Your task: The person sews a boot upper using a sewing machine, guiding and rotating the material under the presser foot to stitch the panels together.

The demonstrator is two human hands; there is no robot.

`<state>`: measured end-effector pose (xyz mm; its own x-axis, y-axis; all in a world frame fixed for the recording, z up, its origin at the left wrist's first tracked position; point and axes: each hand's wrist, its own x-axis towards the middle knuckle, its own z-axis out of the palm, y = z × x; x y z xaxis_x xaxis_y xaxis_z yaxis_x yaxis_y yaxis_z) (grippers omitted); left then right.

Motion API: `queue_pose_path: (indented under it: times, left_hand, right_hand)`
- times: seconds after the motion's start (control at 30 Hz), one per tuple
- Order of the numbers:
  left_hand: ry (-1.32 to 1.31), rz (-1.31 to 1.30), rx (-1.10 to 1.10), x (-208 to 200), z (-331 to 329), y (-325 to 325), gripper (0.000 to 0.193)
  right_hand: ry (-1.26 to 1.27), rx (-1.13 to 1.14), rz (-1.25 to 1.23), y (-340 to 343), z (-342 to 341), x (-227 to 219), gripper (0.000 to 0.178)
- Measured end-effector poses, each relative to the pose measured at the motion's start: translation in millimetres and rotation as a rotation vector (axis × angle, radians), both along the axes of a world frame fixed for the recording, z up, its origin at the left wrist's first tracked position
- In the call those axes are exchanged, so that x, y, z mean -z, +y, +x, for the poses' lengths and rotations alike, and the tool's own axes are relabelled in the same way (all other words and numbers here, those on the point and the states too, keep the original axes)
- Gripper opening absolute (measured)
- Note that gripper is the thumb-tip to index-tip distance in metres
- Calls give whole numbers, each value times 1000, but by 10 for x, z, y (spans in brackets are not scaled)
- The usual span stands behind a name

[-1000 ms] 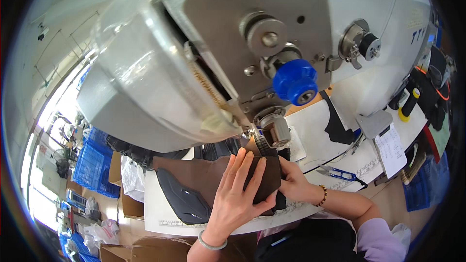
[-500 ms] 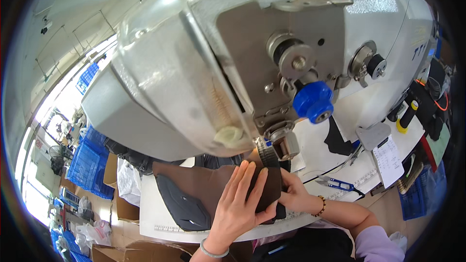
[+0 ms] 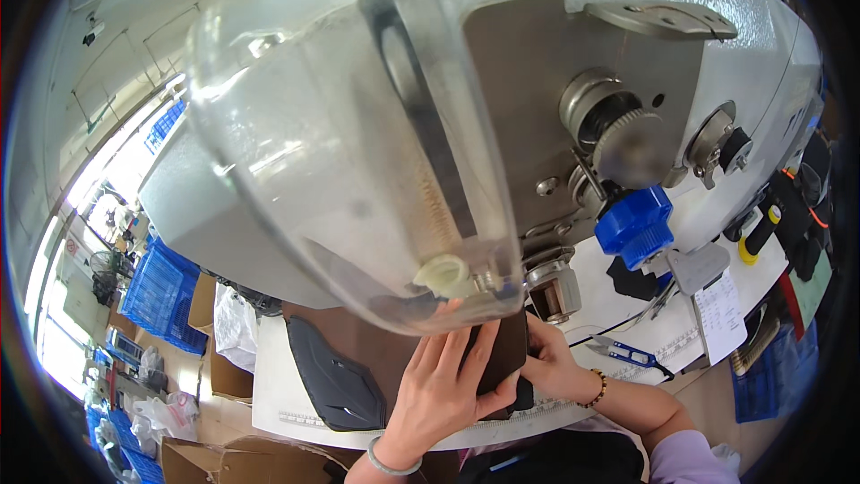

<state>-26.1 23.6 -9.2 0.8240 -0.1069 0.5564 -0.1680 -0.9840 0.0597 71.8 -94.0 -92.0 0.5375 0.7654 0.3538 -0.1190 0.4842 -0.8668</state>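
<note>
Under the head of a large grey sewing machine (image 3: 528,63) lies a brown leather-like piece (image 3: 363,332) with a black shaped panel (image 3: 333,381) at its left. My left hand (image 3: 443,385) rests flat on the brown piece, fingers stretched out and pointing away from me. Its fingertips pass behind the clear plastic cover (image 3: 358,170) of the machine. At the right edge of the piece my right hand (image 3: 557,366) is closed, pinching that edge; some of its fingers are hidden. The needle area is hidden behind the cover.
Thread snips (image 3: 632,354) lie right of my right hand, by a ruler strip along the white table (image 3: 278,394). Farther right are a paper sheet (image 3: 719,318) and a black-and-yellow thread spool (image 3: 760,235). Blue crates (image 3: 166,296) and cardboard boxes (image 3: 260,462) stand left and below.
My view has shifted closer to the machine head, whose clear cover now hides my left fingertips. Both hands keep nearly the same places on the brown piece.
</note>
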Motion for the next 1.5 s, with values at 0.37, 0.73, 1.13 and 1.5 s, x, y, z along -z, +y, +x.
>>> queue_pose_path:
  times: [0.37, 0.73, 1.13, 1.5]
  left_hand:
    - [-33, -91, -56, -44, 7, -101, 50]
    - [-76, 138, -75, 23, 6, -216, 38]
    - [-42, 596, -17, -45, 37, -263, 32]
    - [-89, 620, -31, -3, 51, -251, 32]
  right_hand:
    - [-59, 20, -51, 11, 4, 8, 51]
    - [-123, -11, 15, -3, 32, 46, 52]
    - [-244, 141, -55, 28, -6, 29, 41]
    - [-211, 56, -64, -23, -17, 99, 58]
